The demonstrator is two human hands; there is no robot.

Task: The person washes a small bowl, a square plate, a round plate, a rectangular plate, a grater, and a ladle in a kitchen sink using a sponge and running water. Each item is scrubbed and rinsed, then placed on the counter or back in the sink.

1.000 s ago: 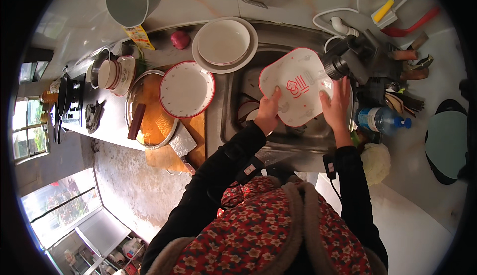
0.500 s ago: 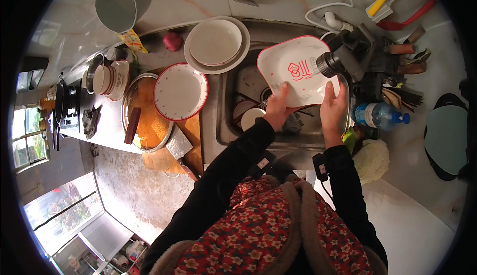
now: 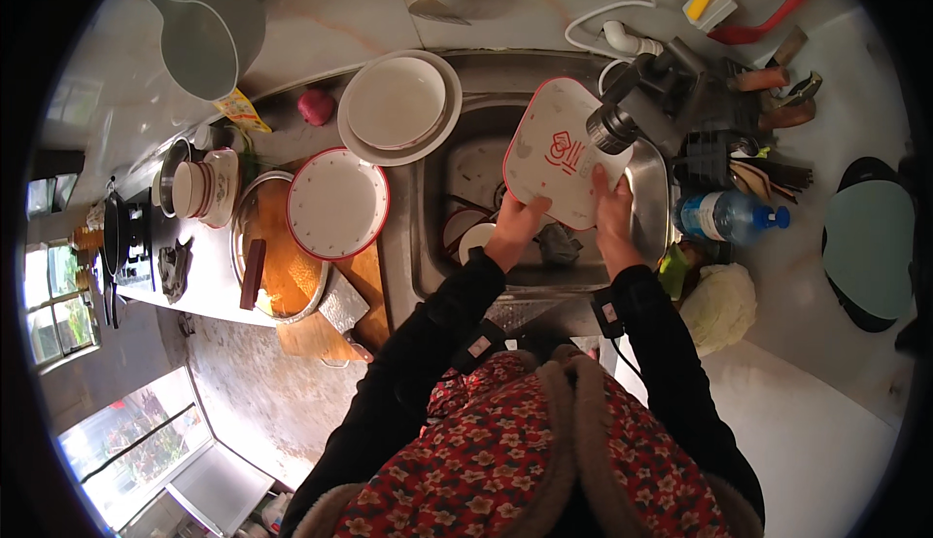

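Observation:
A white square plate [image 3: 558, 149] with a red rim and a red drawing is held over the steel sink [image 3: 432, 237], under the black tap head [image 3: 614, 128]. My left hand [image 3: 512, 230] grips its lower left edge. My right hand [image 3: 612, 209] grips its lower right edge. Small red-rimmed dishes [image 3: 468, 234] lie in the basin below the plate.
Left of the sink stand a stack of white plates [image 3: 398, 105] and a round red-rimmed plate [image 3: 337, 202] over a steel pan [image 3: 272, 276]. Stacked cups [image 3: 199, 188] and a grey jug [image 3: 209, 37] are farther left. A water bottle [image 3: 729, 217], a cabbage [image 3: 719, 307] and utensils [image 3: 758, 81] crowd the right.
The plate has stayed in both hands under the tap and tilted slightly, while the view shifted a little.

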